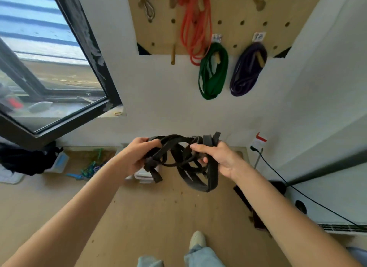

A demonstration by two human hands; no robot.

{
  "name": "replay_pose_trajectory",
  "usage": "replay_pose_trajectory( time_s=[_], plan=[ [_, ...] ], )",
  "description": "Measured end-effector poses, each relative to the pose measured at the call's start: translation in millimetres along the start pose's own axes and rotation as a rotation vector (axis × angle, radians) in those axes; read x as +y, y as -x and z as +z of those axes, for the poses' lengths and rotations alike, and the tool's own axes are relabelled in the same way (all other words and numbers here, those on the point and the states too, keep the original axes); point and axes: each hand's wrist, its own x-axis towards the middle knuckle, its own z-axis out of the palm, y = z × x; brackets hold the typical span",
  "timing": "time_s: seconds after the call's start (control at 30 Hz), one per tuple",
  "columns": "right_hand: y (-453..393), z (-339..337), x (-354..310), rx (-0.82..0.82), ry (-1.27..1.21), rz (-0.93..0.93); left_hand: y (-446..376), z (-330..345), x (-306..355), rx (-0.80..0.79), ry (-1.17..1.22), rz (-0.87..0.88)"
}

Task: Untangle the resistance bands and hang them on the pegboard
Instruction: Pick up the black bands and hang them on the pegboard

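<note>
A tangled black resistance band (185, 163) hangs in loops between both hands in front of me. My left hand (139, 155) grips the left end of the tangle. My right hand (217, 157) holds several strands bunched at the top right, thumb over them. On the wall above, the wooden pegboard (240, 14) carries an orange band (195, 28), a coiled green band (212, 72) and a coiled purple band (248, 70), each on a peg. A bare wooden peg (173, 55) sticks out at the board's lower left.
An open black-framed window (85, 54) swings in at the left. On the wooden floor lie a clear plastic box (145, 177), green and blue bands (89, 169) and dark cloth (27, 161). A black cable (297, 191) runs along the right wall.
</note>
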Motion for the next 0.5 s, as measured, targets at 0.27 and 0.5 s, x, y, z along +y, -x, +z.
replay_pose_trajectory(
  time_s=[0.27,0.5],
  plan=[
    [-18.8,-16.7,-42.5,0.024,-0.077,-0.058,-35.8,4.6,62.5,-0.176,0.013,0.043],
    [-32.9,6.9,-55.4,0.047,0.101,-0.113,-52.9,25.9,65.0,-0.267,-0.007,0.019]
  ],
)
